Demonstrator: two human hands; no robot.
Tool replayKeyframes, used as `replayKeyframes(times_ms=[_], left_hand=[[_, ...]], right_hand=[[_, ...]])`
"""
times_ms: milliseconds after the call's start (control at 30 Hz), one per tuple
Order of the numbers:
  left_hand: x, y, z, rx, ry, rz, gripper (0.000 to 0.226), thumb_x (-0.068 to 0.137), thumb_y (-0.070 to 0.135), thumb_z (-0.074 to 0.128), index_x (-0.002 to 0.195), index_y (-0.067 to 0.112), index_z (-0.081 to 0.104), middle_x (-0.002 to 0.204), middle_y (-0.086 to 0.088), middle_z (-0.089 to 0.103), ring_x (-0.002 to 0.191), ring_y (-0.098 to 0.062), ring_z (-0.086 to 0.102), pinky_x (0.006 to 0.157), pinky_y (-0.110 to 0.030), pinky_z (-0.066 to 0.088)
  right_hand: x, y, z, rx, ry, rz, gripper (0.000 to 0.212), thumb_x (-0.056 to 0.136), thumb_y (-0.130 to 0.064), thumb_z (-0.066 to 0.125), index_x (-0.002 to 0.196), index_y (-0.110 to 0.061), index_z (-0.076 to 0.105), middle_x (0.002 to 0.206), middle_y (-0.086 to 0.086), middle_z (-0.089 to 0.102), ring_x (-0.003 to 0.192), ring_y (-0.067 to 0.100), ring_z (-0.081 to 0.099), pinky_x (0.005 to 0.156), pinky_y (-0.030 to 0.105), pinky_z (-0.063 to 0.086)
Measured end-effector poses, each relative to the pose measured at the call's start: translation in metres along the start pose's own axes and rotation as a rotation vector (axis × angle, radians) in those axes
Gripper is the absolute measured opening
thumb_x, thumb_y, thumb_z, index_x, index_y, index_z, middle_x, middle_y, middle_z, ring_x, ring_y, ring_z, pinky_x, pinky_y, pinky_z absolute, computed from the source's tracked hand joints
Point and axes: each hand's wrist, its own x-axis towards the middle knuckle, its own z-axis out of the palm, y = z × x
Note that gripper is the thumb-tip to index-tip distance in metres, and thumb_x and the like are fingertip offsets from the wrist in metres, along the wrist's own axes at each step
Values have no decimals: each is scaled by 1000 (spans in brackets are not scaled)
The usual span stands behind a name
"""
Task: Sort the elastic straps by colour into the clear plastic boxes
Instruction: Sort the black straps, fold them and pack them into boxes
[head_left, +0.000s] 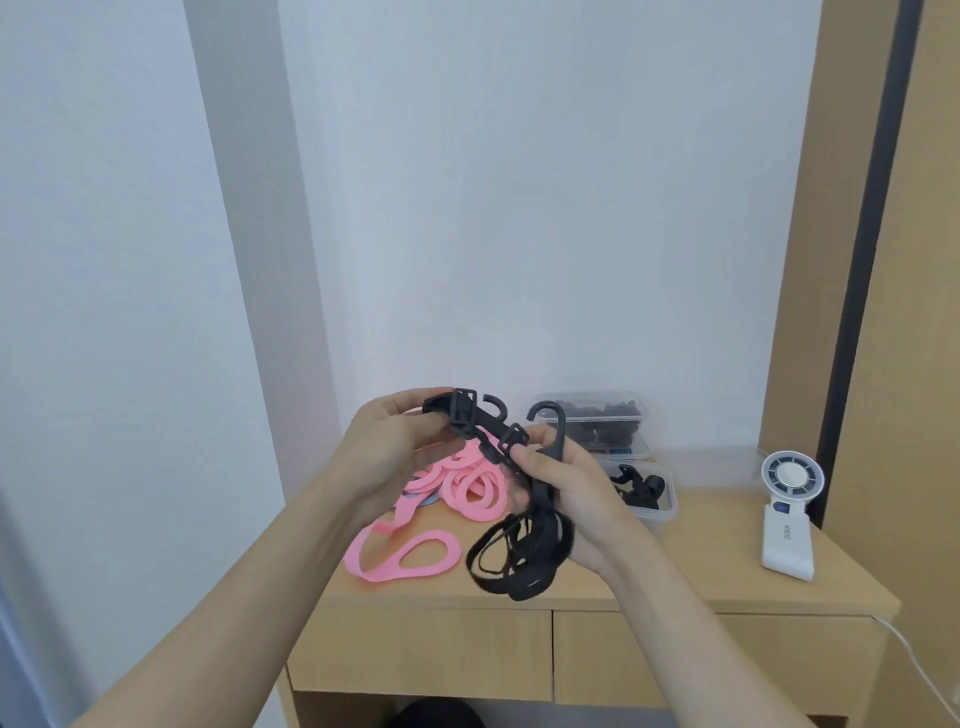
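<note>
My left hand (397, 447) pinches the buckle end of a black elastic strap (524, 556) above the desk. My right hand (569, 483) grips the same bundle near a black hook, and the strap's loops hang down below it. Pink elastic straps (457, 488) lie in a heap on the desk under my hands, one long loop reaching toward the front edge. A clear plastic box (592, 415) holding black straps stands at the back against the wall. A second clear box (647, 491), also with black pieces inside, sits in front of it, partly hidden by my right hand.
The wooden desk (701, 566) has two drawers below its front edge. A white hand-held fan (789, 514) stands at the right end of the desk. A wooden panel rises on the right, a white wall behind.
</note>
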Motion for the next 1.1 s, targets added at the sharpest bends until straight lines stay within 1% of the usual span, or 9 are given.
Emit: replayKeyframes(times_ms=[167, 267, 367, 533, 633, 700, 800, 967, 1100], left_hand=[[-2, -3, 1, -33, 16, 0, 18, 98, -2, 58, 111, -7, 68, 107, -20, 75, 101, -28, 74, 82, -26, 60], [-4, -4, 5, -181, -24, 15, 17, 96, -4, 56, 104, -8, 70, 103, -20, 76, 94, -23, 76, 76, -22, 59], [-7, -4, 8, -334, -60, 1, 19, 94, -4, 54, 103, -7, 70, 98, -16, 76, 86, -18, 75, 72, -21, 59], [-5, -5, -4, -262, -163, 9, 17, 80, 9, 66, 91, 9, 79, 97, -10, 72, 85, -20, 64, 70, -25, 57], [-6, -4, -14, -156, -371, -27, 26, 63, 21, 83, 87, 9, 80, 92, -14, 69, 75, -21, 58, 65, -27, 51], [-8, -3, -18, -65, -519, -68, 41, 56, 28, 92, 88, 5, 79, 82, -12, 69, 63, -19, 59, 63, -25, 51], [-10, 3, -21, 212, -607, -85, 28, 85, 17, 71, 100, -6, 71, 84, -12, 69, 69, -18, 62, 67, -25, 50], [-4, 10, -15, 966, -422, 17, 16, 101, 17, 59, 95, 2, 61, 86, -6, 69, 69, -17, 67, 75, -41, 57], [0, -5, -10, 1246, -248, 141, 14, 101, 24, 49, 94, 13, 54, 89, -5, 69, 72, -22, 70, 72, -42, 56]], right_hand=[[-1, 4, 1, 18, -8, 13, 16, 96, -19, 59, 108, -7, 57, 78, 15, 65, 50, 13, 48, 40, 18, 35], [-2, 4, -3, 17, -159, 43, 34, 84, -35, 78, 95, -7, 61, 74, 8, 61, 53, 10, 44, 46, 18, 28], [-1, 4, -7, 19, -275, 40, 35, 70, -24, 90, 76, -10, 59, 65, 5, 52, 57, 15, 49, 59, 25, 39], [-5, 1, -16, 197, -381, 125, 30, 81, -7, 76, 100, -6, 54, 73, 10, 55, 72, 27, 61, 85, 43, 49], [-7, -2, -22, 177, -410, 172, 36, 79, -4, 78, 102, -8, 51, 77, 13, 56, 64, 22, 58, 74, 41, 55], [-6, -7, -22, 90, -383, 194, 33, 76, 0, 78, 95, -11, 53, 75, 13, 56, 59, 19, 54, 64, 35, 53], [-5, -17, -21, -111, -305, 215, 22, 80, 5, 65, 81, -13, 52, 72, 14, 60, 63, 21, 51, 57, 26, 47], [2, -20, -13, -618, -115, 97, 25, 78, 5, 71, 78, -13, 54, 74, 16, 60, 70, 27, 57, 68, 37, 45], [3, -11, 1, -820, 38, 2, 25, 84, 5, 70, 85, -13, 52, 68, 4, 55, 60, 12, 58, 63, 28, 45]])
